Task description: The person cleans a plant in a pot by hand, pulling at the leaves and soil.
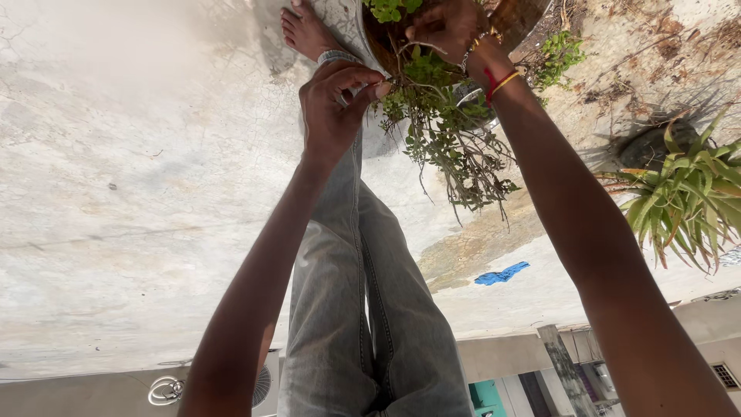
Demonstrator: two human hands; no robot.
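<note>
**Thin herb stems pinched over a brown pot**

The left hand (333, 108) is clenched, thumb and forefinger pinching a thin woody stem of the leggy green herb plant (444, 135), which trails from the round brown clay pot (515, 19) at twelve o'clock. The right hand (448, 27), wearing red and yellow bangles (498, 81), is curled in among the upper stems at one o'clock of the left; what exactly it grips I cannot tell. The stems look light, dry and brittle, the leaves soft, so they likely snap easily; a hold low on the woody part seems safest. A spiky green potted plant (683, 197) stands at three o'clock on the pale cracked concrete floor (116, 193).
</note>
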